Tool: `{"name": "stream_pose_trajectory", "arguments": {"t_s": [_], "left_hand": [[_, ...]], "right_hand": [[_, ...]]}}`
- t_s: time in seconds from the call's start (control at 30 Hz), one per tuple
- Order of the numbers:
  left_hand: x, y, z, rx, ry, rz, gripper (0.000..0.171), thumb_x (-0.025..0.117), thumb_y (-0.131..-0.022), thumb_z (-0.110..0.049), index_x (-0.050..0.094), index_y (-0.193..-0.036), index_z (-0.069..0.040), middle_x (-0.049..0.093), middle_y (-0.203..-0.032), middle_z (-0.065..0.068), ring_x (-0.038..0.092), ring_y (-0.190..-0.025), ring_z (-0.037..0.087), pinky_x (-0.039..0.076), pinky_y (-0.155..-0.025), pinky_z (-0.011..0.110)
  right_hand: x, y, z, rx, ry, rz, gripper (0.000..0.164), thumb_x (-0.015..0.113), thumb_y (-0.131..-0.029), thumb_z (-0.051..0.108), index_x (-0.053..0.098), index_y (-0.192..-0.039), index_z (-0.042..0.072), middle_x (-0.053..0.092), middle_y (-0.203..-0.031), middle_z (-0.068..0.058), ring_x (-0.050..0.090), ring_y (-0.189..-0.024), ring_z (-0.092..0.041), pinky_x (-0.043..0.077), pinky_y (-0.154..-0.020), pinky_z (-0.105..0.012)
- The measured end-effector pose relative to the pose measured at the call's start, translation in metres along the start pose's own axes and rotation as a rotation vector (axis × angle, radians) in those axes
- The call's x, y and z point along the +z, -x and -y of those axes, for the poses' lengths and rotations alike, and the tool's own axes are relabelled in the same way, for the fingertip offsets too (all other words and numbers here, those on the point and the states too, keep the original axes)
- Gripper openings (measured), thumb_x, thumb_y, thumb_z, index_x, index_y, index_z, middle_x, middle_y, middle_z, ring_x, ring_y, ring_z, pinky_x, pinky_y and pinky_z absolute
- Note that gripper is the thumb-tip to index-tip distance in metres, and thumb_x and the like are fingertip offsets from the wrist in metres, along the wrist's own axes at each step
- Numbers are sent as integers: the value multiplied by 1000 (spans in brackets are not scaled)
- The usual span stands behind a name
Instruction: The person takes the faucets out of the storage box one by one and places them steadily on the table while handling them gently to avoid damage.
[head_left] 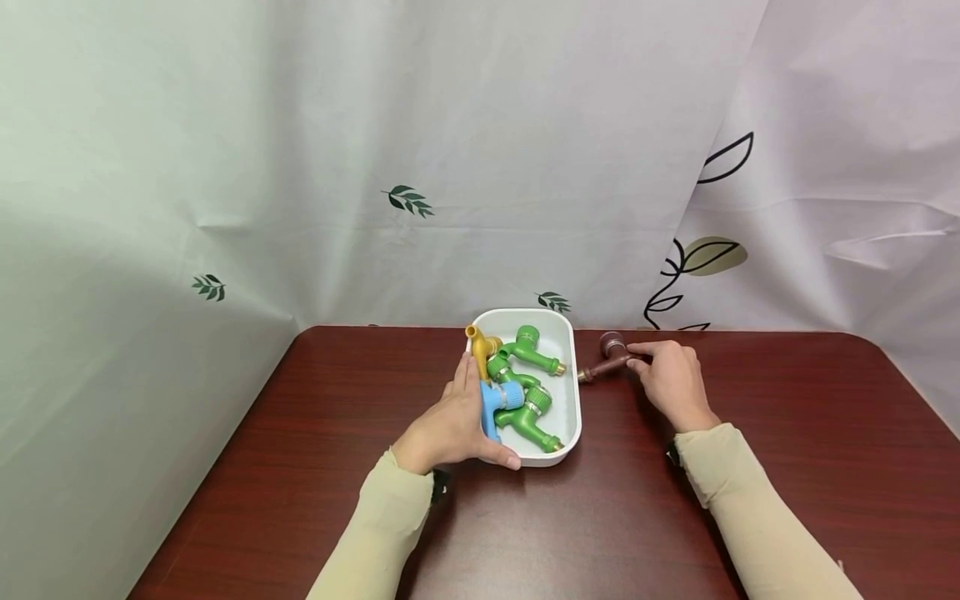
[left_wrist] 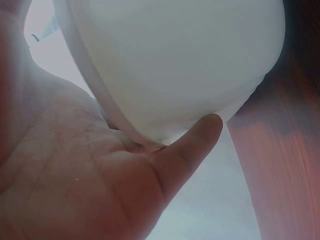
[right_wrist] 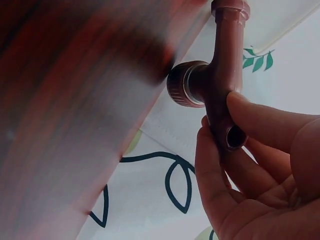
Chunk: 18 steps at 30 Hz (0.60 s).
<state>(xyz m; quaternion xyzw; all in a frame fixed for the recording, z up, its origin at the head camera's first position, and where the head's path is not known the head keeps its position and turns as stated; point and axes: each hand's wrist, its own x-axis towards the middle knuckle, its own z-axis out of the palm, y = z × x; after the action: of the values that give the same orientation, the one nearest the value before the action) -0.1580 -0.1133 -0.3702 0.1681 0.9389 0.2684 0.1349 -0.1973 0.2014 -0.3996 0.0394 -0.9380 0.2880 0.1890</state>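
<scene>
A white rectangular tray [head_left: 565, 333] holds several plastic taps. My left hand [head_left: 450, 417] lies along its left side, fingers extended by the rim and thumb stretched over the near corner; the left wrist view shows the thumb [left_wrist: 192, 145] against the outer wall. Inside lie a yellow tap [head_left: 480, 346], a blue tap [head_left: 491, 404] and three green taps, one [head_left: 534, 354] at the back, one [head_left: 528, 421] in front and one [head_left: 501, 367] partly hidden between them. Right of the tray, my right hand [head_left: 671, 379] pinches a brown tap [right_wrist: 227, 65] by its spout between thumb and fingers. Its brass threaded end points at the tray wall.
Everything stands on a dark red-brown wooden table [head_left: 322, 467]. A pale curtain [head_left: 480, 150] with leaf prints hangs right behind the table's far edge and along its left side.
</scene>
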Motion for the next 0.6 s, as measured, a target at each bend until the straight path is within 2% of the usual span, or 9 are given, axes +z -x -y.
{"name": "stream_pose_trajectory", "arguments": {"t_s": [0.17, 0.6], "left_hand": [[0, 0, 0, -2, 1, 1, 153, 95, -60, -53, -8, -156, 6, -13, -165, 19, 3, -152, 37, 20, -119, 48], [-1, 0, -1, 10, 6, 6, 153, 95, -60, -51, -9, -156, 7, -13, -165, 21, -1, -153, 33, 17, -120, 48]], "right_hand": [[0, 0, -1, 15, -6, 16, 24, 77, -85, 5, 77, -108, -1, 73, -101, -23, 65, -93, -48, 49, -75, -57], [-5, -1, -6, 64, 4, 122, 23, 76, -85, 3, 77, -107, -1, 72, -103, -23, 62, -100, -49, 49, -82, -56]]}}
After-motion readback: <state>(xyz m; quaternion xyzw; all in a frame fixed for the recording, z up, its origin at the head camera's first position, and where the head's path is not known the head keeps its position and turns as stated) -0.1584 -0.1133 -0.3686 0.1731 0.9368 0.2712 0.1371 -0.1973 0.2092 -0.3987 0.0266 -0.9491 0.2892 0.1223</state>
